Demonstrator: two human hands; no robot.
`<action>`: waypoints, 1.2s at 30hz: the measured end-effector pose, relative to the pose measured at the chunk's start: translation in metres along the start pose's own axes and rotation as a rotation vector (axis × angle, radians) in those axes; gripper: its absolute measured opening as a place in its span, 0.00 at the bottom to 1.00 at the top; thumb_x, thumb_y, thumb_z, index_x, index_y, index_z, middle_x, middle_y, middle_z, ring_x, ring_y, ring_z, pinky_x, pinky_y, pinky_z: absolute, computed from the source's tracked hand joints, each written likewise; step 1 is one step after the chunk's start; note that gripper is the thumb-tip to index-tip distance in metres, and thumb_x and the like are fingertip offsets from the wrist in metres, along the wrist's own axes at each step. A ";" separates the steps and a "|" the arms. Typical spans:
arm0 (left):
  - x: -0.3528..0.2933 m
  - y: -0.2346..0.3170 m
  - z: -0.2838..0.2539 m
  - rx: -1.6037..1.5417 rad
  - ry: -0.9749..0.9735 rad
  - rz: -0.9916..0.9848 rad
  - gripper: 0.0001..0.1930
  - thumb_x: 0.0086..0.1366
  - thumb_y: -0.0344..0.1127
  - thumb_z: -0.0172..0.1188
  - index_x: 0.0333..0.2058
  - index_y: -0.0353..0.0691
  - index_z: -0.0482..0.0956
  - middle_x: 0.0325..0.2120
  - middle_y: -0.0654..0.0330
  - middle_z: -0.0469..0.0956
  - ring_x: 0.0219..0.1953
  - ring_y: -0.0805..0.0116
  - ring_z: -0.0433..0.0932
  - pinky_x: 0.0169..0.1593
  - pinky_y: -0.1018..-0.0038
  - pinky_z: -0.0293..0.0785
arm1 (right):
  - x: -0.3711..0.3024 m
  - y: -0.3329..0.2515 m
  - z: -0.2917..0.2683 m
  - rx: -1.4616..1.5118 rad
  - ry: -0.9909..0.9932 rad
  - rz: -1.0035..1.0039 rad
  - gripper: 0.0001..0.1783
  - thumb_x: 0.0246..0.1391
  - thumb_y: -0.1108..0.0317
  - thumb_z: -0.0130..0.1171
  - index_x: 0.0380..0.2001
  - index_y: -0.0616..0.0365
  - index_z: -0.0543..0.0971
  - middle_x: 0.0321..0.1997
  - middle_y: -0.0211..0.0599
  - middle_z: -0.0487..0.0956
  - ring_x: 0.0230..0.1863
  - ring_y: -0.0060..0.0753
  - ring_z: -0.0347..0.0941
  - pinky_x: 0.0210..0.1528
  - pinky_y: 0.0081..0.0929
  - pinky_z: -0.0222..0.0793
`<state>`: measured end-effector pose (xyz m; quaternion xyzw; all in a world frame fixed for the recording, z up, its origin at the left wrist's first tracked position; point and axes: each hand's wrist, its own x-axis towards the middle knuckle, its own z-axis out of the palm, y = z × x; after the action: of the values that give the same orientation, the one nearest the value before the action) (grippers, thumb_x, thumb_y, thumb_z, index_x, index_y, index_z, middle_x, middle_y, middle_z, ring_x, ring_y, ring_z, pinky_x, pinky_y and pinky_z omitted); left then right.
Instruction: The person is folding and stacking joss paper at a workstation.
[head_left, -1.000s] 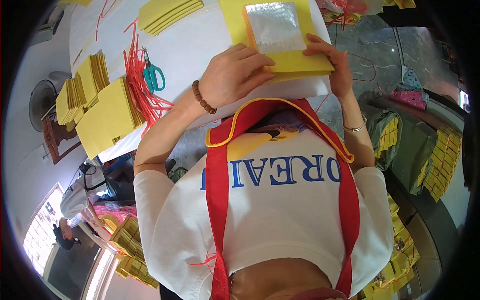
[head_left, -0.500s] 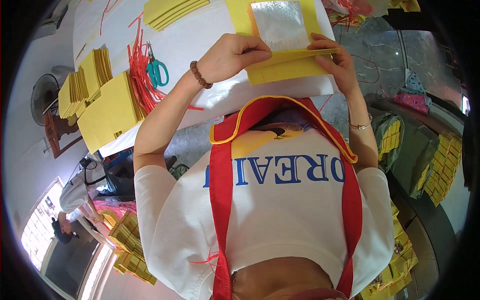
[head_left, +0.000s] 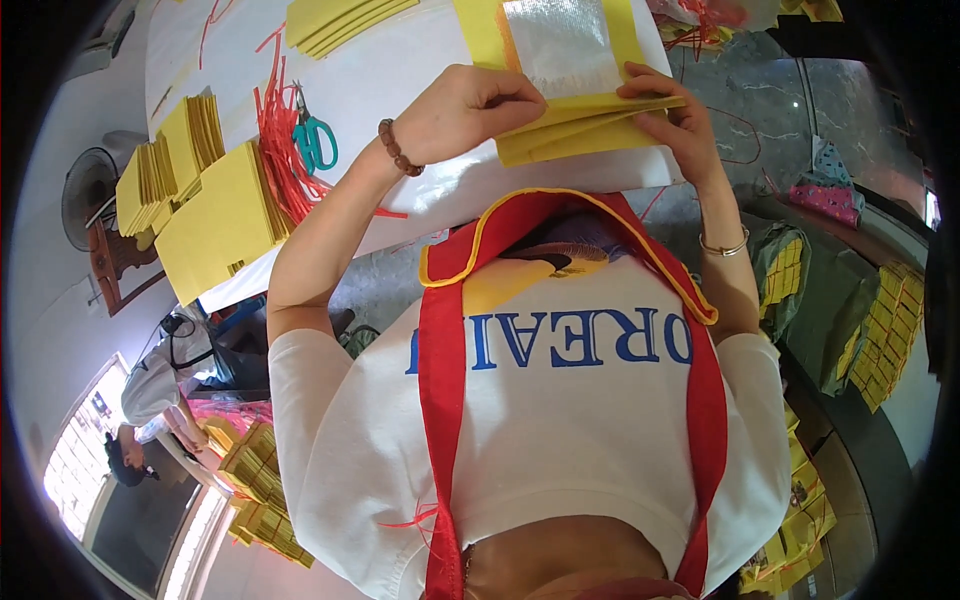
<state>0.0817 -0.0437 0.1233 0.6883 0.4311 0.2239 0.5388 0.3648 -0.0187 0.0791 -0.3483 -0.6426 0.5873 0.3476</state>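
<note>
Both my hands are at a sheet of yellow paper [head_left: 560, 145] whose near part is folded over in layers at the table's front edge. My left hand [head_left: 490, 103] pinches the left end of the fold between thumb and curled fingers. At the right end, my right hand [head_left: 668, 108] grips the layers, its thumb below and fingers on top. Beyond the fold, the sheet lies flat with a silvery foil square [head_left: 562, 45] on it, edged in orange at its left. Teal-handled scissors [head_left: 314, 145] lie left of my left forearm, beside a bundle of red strings [head_left: 275, 150].
Stacks of folded yellow paper [head_left: 215, 220] stand on the white table's [head_left: 225, 85] left side, and another yellow stack [head_left: 345, 22] is at the back. A fan [head_left: 88, 185] is at far left. Another person [head_left: 160, 385] works at lower left near tied yellow bundles [head_left: 262, 470].
The folded layers have spread apart a little more at the right end. Both hands keep nearly the same place, the right one shifting slightly right.
</note>
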 end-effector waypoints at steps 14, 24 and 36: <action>-0.007 0.010 0.016 0.660 0.026 0.507 0.26 0.47 0.38 0.66 0.48 0.48 0.71 0.39 0.59 0.71 0.41 0.59 0.71 0.42 0.69 0.72 | 0.001 -0.002 -0.001 0.062 0.021 0.109 0.12 0.52 0.69 0.55 0.41 0.57 0.77 0.56 0.38 0.69 0.58 0.27 0.62 0.59 0.23 0.56; -0.003 0.006 0.010 0.560 -0.013 0.477 0.24 0.48 0.38 0.66 0.47 0.46 0.73 0.39 0.58 0.72 0.41 0.59 0.71 0.43 0.69 0.71 | 0.002 0.000 -0.004 0.084 0.013 0.122 0.12 0.53 0.70 0.54 0.41 0.58 0.76 0.57 0.36 0.69 0.55 0.25 0.64 0.56 0.22 0.58; 0.003 0.003 -0.001 0.474 -0.086 0.446 0.16 0.56 0.32 0.59 0.45 0.43 0.75 0.36 0.56 0.74 0.39 0.58 0.72 0.45 0.68 0.69 | 0.002 -0.004 -0.006 0.306 -0.073 -0.005 0.14 0.52 0.69 0.55 0.44 0.57 0.74 0.55 0.35 0.70 0.56 0.27 0.65 0.58 0.24 0.58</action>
<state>0.0843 -0.0406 0.1262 0.8808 0.2866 0.2008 0.3190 0.3688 -0.0145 0.0839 -0.2683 -0.5587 0.6897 0.3744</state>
